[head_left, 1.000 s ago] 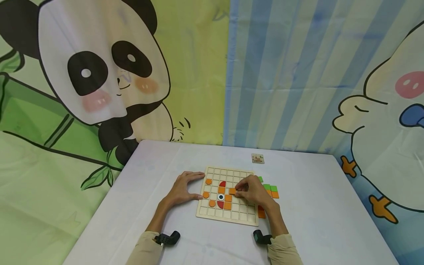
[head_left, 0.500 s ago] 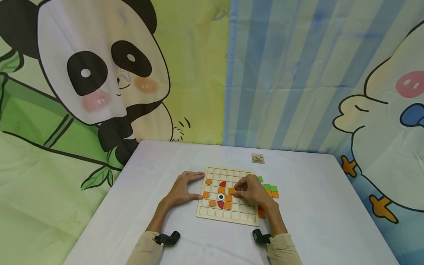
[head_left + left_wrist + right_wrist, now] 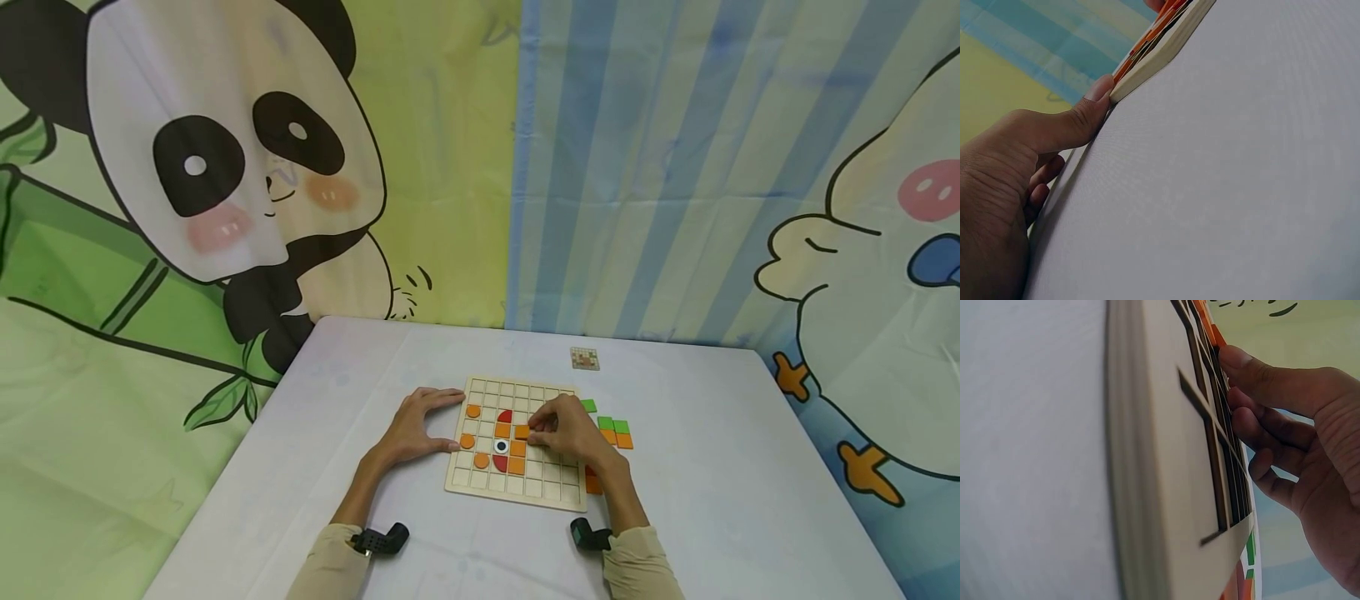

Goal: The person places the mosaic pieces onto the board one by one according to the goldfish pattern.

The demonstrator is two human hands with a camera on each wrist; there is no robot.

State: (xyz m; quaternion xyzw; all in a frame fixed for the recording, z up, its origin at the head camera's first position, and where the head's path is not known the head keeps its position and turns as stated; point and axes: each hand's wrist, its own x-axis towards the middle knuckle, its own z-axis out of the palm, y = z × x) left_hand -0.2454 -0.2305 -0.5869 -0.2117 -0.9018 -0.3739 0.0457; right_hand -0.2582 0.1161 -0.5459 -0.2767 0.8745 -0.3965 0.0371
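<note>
A wooden grid board (image 3: 552,492) lies on the white table. My left hand (image 3: 410,428) rests against its left edge, thumb and fingers spread apart; in the left wrist view the thumb (image 3: 1088,109) touches the board's corner-side rim. Between thumb and fingertips, my right hand (image 3: 568,430) pinches an orange square tile (image 3: 521,432) over a cell right of the middle. Nearby in the grid sit other orange squares (image 3: 517,449), two red quarter-round pieces (image 3: 500,463) and an eye disc (image 3: 501,447). Orange round discs (image 3: 467,442) occupy cells at the left.
Right of the board lie green square tiles (image 3: 621,427) and orange tiles (image 3: 624,441), some partly hidden by my right forearm. A small patterned card (image 3: 585,358) is at the table's back. Printed cloth (image 3: 442,167) hangs behind.
My right hand has slid slightly left with the orange square tile, bringing it closer to the neighbouring orange square. My left hand stays at the board's edge.
</note>
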